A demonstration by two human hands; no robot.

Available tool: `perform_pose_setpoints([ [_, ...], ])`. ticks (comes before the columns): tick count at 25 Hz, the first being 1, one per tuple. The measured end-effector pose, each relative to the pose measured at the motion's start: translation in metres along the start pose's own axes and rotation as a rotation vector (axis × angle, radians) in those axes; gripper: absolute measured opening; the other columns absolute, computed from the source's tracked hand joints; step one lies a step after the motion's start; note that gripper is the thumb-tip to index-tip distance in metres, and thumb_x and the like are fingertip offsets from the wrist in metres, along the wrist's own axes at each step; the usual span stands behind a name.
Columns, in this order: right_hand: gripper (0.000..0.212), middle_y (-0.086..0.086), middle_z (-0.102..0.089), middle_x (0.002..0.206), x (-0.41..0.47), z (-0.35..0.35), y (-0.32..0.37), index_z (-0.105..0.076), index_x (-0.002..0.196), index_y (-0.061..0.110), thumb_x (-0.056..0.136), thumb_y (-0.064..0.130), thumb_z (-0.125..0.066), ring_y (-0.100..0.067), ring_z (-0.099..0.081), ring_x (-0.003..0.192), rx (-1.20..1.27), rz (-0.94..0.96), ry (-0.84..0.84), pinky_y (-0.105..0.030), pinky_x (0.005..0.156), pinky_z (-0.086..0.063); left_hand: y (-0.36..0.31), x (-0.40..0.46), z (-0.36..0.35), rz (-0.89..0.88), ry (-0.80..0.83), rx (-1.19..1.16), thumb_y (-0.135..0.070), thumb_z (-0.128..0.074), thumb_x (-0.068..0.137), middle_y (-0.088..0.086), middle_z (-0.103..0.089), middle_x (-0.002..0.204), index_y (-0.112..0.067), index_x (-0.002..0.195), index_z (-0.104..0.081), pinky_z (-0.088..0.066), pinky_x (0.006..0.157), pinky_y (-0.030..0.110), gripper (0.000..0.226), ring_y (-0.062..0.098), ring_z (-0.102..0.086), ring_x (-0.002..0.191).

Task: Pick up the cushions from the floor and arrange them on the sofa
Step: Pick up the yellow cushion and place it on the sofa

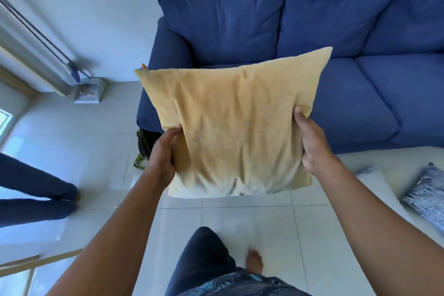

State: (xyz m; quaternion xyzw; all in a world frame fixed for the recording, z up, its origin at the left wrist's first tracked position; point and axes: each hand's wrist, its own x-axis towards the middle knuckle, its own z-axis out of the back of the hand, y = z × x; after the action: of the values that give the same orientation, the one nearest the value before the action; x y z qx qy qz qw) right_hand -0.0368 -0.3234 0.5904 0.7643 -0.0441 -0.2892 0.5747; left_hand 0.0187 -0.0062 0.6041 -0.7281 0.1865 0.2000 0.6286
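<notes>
I hold a square yellow cushion point(236, 125) in the air in front of the blue sofa point(360, 94). My left hand point(163, 154) grips its lower left edge and my right hand point(312, 144) grips its right edge. The cushion hangs over the sofa's left seat and the floor in front of it. A blue-and-white patterned cushion point(427, 197) lies on the floor at the right, next to a white cushion point(377, 182) only partly in view.
A dark bag with green straps point(144, 146) sits on the floor by the sofa's left arm. A dustpan and broom point(89, 89) stand against the wall at left. Another person's legs point(36, 190) are at the far left. My own leg and bare foot point(254, 262) are below.
</notes>
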Motion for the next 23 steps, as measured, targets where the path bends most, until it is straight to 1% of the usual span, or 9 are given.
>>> perform_pose_setpoints([
  [2,0.088,0.003,-0.074,0.135,0.021,-0.01,0.019,-0.069,0.135,0.018,0.066,0.071,-0.081,-0.017,-0.066,0.128,0.038,0.025,0.023,-0.049,0.117,-0.046,-0.018,0.018,-0.006,-0.013,-0.004,-0.003,-0.035,-0.068,0.092,-0.001,-0.083,0.111,-0.028,0.109,-0.08,-0.058,0.089,0.043,0.022,0.021,-0.075,0.11],
  [3,0.085,0.003,-0.073,0.137,0.034,-0.015,0.028,-0.067,0.137,0.017,0.071,0.069,-0.082,-0.018,-0.066,0.13,0.054,0.031,0.033,-0.049,0.118,-0.045,-0.026,0.03,-0.009,-0.021,0.001,-0.003,-0.035,-0.068,0.092,-0.001,-0.083,0.113,-0.025,0.115,-0.078,-0.058,0.085,0.042,0.027,0.022,-0.075,0.111],
  [5,0.075,0.003,-0.073,0.137,0.058,-0.022,0.039,-0.067,0.139,0.018,0.079,0.062,-0.08,-0.018,-0.065,0.131,0.082,0.038,0.055,-0.047,0.119,-0.044,-0.038,0.057,-0.012,-0.04,0.019,-0.006,-0.031,-0.067,0.09,0.005,-0.079,0.125,-0.016,0.132,-0.07,-0.057,0.081,0.039,0.044,0.025,-0.072,0.118],
  [7,0.075,0.005,-0.075,0.135,0.088,-0.032,0.048,-0.068,0.137,0.02,0.077,0.064,-0.081,-0.015,-0.067,0.129,0.074,0.046,0.057,-0.046,0.118,-0.044,-0.052,0.096,-0.015,-0.058,0.048,0.004,-0.029,-0.066,0.086,0.01,-0.074,0.134,-0.012,0.138,-0.065,-0.057,0.085,0.038,0.055,0.028,-0.069,0.123],
  [10,0.087,0.009,-0.077,0.129,0.137,-0.051,0.061,-0.07,0.133,0.023,0.062,0.072,-0.086,-0.011,-0.07,0.123,0.053,0.052,0.033,-0.044,0.115,-0.047,-0.077,0.158,-0.023,-0.075,0.092,0.049,-0.031,-0.064,0.081,0.012,-0.072,0.135,-0.011,0.138,-0.064,-0.059,0.086,0.039,0.061,0.03,-0.068,0.125],
  [12,0.094,0.011,-0.075,0.133,0.17,-0.067,0.071,-0.066,0.136,0.025,0.059,0.075,-0.087,-0.013,-0.066,0.129,0.04,0.03,0.011,-0.047,0.117,-0.043,-0.093,0.193,-0.027,-0.077,0.106,0.068,-0.033,-0.067,0.074,0.011,-0.073,0.133,-0.013,0.136,-0.066,-0.058,0.094,0.044,0.065,0.032,-0.067,0.125],
  [16,0.087,0.015,-0.073,0.134,0.225,-0.092,0.09,-0.065,0.135,0.032,0.062,0.074,-0.087,-0.014,-0.062,0.133,0.032,0.03,-0.008,-0.052,0.121,-0.037,-0.129,0.254,-0.034,-0.047,0.117,0.088,-0.036,-0.071,0.065,0.01,-0.074,0.13,-0.022,0.134,-0.064,-0.053,0.102,0.058,0.071,0.036,-0.067,0.123],
  [19,0.086,0.013,-0.075,0.131,0.264,-0.105,0.106,-0.065,0.135,0.029,0.064,0.069,-0.089,-0.014,-0.067,0.128,0.027,0.021,-0.024,-0.048,0.116,-0.044,-0.155,0.301,-0.039,-0.053,0.141,0.169,-0.03,-0.068,0.071,0.014,-0.068,0.139,-0.022,0.139,-0.058,-0.052,0.1,0.056,0.07,0.04,-0.061,0.128],
  [23,0.086,0.01,-0.078,0.126,0.312,-0.109,0.122,-0.066,0.134,0.023,0.062,0.064,-0.092,-0.013,-0.071,0.121,0.042,0.001,-0.048,-0.042,0.111,-0.05,-0.176,0.348,-0.052,-0.039,0.195,0.216,-0.029,-0.071,0.067,0.005,-0.073,0.134,-0.027,0.136,-0.061,-0.053,0.102,0.05,0.07,0.032,-0.065,0.125],
])
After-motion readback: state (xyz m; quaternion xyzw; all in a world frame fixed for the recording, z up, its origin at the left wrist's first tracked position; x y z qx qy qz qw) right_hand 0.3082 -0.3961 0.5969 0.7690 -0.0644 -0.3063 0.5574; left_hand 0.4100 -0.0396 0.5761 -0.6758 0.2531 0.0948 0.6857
